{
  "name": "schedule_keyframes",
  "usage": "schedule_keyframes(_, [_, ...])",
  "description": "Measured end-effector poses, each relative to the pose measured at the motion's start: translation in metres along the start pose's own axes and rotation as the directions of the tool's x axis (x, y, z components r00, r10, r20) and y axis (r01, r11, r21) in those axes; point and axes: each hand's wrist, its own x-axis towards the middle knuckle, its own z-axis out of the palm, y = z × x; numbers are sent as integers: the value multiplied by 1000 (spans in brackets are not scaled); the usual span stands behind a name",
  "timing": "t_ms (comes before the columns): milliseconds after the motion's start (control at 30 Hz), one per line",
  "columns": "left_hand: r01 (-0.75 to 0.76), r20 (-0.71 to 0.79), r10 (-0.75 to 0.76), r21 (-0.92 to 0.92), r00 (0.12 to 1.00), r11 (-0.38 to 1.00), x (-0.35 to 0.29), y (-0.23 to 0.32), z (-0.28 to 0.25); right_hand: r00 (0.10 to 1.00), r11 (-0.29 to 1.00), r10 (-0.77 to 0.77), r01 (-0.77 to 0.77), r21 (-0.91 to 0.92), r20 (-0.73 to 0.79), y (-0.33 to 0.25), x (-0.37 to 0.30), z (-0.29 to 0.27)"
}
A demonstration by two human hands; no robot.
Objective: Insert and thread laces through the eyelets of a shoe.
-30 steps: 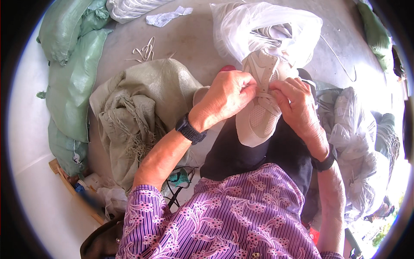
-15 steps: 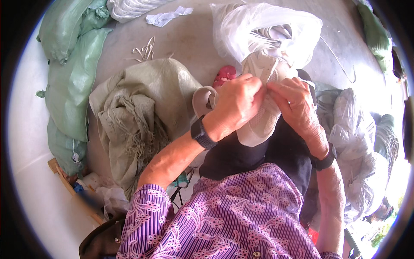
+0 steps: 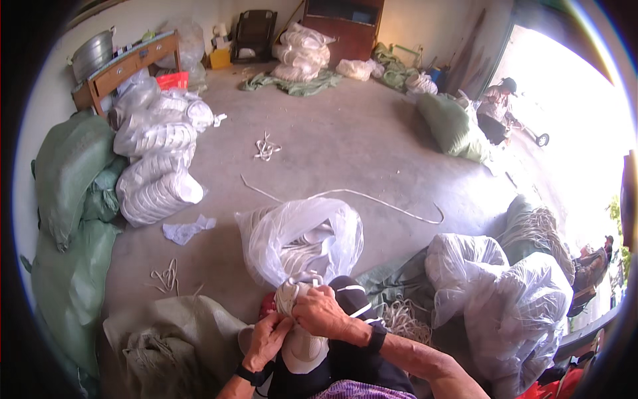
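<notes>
A pale cream sneaker rests on my dark-trousered lap, its rounded end toward me. My left hand is closed in a pinch at the shoe's left side. Slightly higher, my right hand bends over the upper with its fingers pressed together. Whatever sits between the fingertips of either hand is too small or hidden to make out. Just beyond the shoe, an open clear plastic bag holds several pale shoes. White strands lie across my right knee, beside a loose bundle of white laces.
Filled plastic bags crowd my right, and an olive-beige cloth sack lies left. Green sacks line the left wall near bagged shoes. A long cord crosses the floor. A person sits by the bright doorway.
The view has tilted up, bringing in the room and doorway. My right hand has shifted farther up over the sneaker, while my left is now lower at its side.
</notes>
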Motion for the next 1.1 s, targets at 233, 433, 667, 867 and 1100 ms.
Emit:
schedule_keyframes(233, [-110,20,109,195,994,975,-4,20,2,967,980,-188,173,-98,-173,10,-11,-17])
schedule_keyframes(433, [-198,7,206,319,978,927,2,19,1,955,884,297,-278,-376,-9,84,-39,-64])
schedule_keyframes(667, [-549,30,598,434,801,714,26,78,24,972,974,226,-223,47,-65,42,-53,-76])
schedule_keyframes(867, [-238,303,111,424,947,874,33,77,36,986,983,117,-98,155,-119,29,-68,-34])
schedule_keyframes(1100, [-154,501,-108,455,859,877,47,81,44,985,991,105,-92,97,-135,18,-70,-20])
